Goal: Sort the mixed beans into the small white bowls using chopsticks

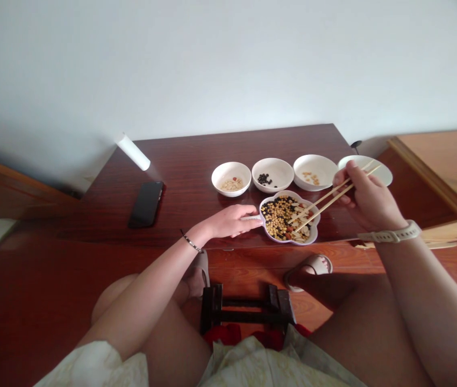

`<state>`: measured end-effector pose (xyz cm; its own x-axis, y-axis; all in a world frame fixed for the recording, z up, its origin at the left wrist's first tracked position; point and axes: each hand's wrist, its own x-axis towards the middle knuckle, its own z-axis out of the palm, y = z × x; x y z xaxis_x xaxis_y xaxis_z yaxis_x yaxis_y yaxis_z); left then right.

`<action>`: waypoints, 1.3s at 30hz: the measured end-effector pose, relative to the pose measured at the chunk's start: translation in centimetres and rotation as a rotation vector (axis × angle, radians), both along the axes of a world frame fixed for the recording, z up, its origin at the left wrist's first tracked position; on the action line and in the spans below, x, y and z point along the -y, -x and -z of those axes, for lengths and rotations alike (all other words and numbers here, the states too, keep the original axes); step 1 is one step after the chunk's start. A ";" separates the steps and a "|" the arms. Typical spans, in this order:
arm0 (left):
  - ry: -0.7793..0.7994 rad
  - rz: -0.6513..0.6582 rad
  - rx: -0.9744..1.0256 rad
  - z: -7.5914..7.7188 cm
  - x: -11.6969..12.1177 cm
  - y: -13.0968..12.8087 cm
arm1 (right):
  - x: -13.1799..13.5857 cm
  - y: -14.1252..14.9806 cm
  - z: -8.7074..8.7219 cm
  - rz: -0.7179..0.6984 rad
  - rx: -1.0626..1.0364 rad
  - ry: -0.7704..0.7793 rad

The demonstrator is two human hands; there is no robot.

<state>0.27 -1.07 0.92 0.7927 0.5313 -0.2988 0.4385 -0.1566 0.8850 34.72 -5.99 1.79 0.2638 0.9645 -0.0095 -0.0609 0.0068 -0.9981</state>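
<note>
My left hand point(238, 220) grips the short handle of a flower-shaped bowl point(316, 230) at the table's front edge. Inside lie mixed yellow beans point(280, 215), black beans and pale flat slices or seeds. My right hand point(363, 196) is closed around a pair of chopsticks point(327, 203), their tips down among the pale pieces on the bowl's right side. Behind stand white bowls in a row: one with pale pieces point(231, 184), one with black beans point(264, 179), one with yellowish pieces point(311, 177). A further white bowl point(349, 159) is partly hidden by my right hand.
On the left of the dark wooden table point(184, 156) lie a black phone point(147, 204) and a white cylinder point(134, 152). A pale wall rises behind. Lighter wooden furniture point(442, 161) stands at the right. A dark stool point(248, 316) shows between my legs.
</note>
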 end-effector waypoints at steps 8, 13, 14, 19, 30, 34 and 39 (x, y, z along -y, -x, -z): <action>0.000 0.006 0.009 0.2 -0.1 0.0 | 0.3 0.4 0.4 -0.067 0.052 0.049; -0.003 -0.008 0.011 0.1 -0.1 0.0 | 0.2 0.3 0.6 -0.082 0.076 0.054; -0.001 -0.011 0.012 0.0 -0.1 0.0 | 0.2 0.3 0.7 -0.081 0.078 0.050; 0.011 -0.013 0.007 0.0 0.0 -0.1 | 0.2 0.3 0.7 -0.053 0.052 0.015; 0.009 -0.004 -0.001 0.0 -0.1 -0.1 | 0.2 0.1 0.4 -0.029 -0.025 0.013; 0.010 -0.005 0.006 0.0 -0.1 -0.1 | 0.4 0.6 0.4 -0.085 -0.044 0.033; 0.014 -0.009 0.010 0.2 -0.1 -0.1 | 0.5 1.0 0.3 -0.119 -0.029 0.042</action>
